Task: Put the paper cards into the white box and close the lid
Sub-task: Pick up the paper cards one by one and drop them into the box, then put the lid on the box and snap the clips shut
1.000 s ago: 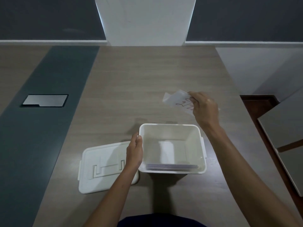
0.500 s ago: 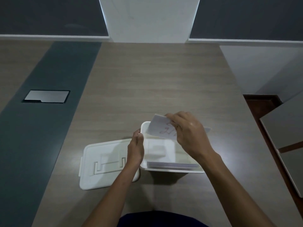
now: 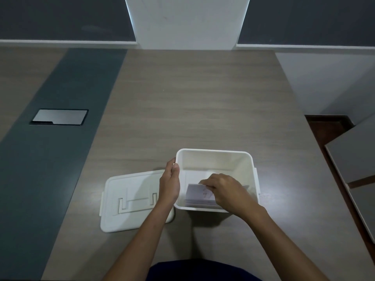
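A: Where was the white rectangular plastic box (image 3: pixel 215 157) at this moment?

B: It stood open on the wood-grain counter (image 3: pixel 192 98), close to the person. The left hand (image 3: pixel 170 183) was on its left wall, with the thumb over the rim. I think it was there to stop the light box from sliding.

A: And the grip of the left hand?

B: It was narrow and closed on the wall of the box. The right hand (image 3: pixel 223 188) was down inside the box. Its fingertips (image 3: pixel 204 182) pinched the top edge of a thin white paper card with handwriting (image 3: pixel 199 194), so that grip was holding the card.

A: Why was the card held by the top edge?

B: In my opinion, so it could go down upright against the stack of pale paper cards (image 3: pixel 197 203) at the near wall. The stack leaned a little there. Paper is soft and bends easily, so a light pinch is enough.

A: And the lid?

B: The flat white plastic lid with rounded corners (image 3: pixel 132 201) lay just beside the box on the left, partly under the left forearm. It had a moulded handle shape. It was not yet on the box. I saw no other cards on the counter, so closing was probably near.
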A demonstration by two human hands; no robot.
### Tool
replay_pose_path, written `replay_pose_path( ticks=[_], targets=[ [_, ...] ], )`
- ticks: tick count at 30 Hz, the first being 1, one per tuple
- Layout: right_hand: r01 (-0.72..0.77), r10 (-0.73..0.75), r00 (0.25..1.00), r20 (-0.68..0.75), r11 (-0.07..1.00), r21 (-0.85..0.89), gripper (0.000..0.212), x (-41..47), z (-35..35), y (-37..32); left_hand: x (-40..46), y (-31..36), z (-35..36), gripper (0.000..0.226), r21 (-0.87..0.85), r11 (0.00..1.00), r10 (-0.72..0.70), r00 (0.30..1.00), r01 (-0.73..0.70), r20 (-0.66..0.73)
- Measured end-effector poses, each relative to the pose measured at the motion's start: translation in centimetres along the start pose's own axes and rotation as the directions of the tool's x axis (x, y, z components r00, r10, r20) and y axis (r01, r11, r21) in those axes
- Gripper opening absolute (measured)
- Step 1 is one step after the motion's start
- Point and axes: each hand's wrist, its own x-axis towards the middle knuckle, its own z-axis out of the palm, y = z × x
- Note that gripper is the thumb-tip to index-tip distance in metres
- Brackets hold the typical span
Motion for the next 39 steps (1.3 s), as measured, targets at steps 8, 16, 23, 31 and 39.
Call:
replay_pose_path(
  ticks=[8,16,23,31,39],
  targets=[
    [-0.037,0.026,0.988,0.154,0.997,0.070,0.031,-0.5,1.4,-0.3,0.1,-0.1,0.0,0.028,-0.005,1.000,-0.011,1.000,0.011,-0.002],
    [-0.024,0.000,0.987,0.162,0.990,0.142,0.027,-0.6,1.6,-0.4,0.1,-0.2,0.0,0.028,-0.003,1.000,-0.004,1.000,0.004,-0.005],
    [-0.060,0.039,0.992,0.121,0.982,0.176,0.027,-0.4,2.0,0.6,0.1,-0.4,0.1,0.029,-0.027,1.000,0.012,1.000,-0.012,0.000],
    [-0.100,0.148,0.899,-0.411,0.986,0.136,0.021,-0.2,1.1,2.9,0.8,-0.9,0.0,0.033,-0.086,0.996,0.018,0.999,-0.016,0.028],
    [-0.214,0.276,0.840,-0.467,0.960,0.182,0.033,-0.8,0.8,3.1,0.9,-1.3,-1.3,0.038,-0.112,0.994,0.024,0.999,-0.021,0.024]
  ],
)
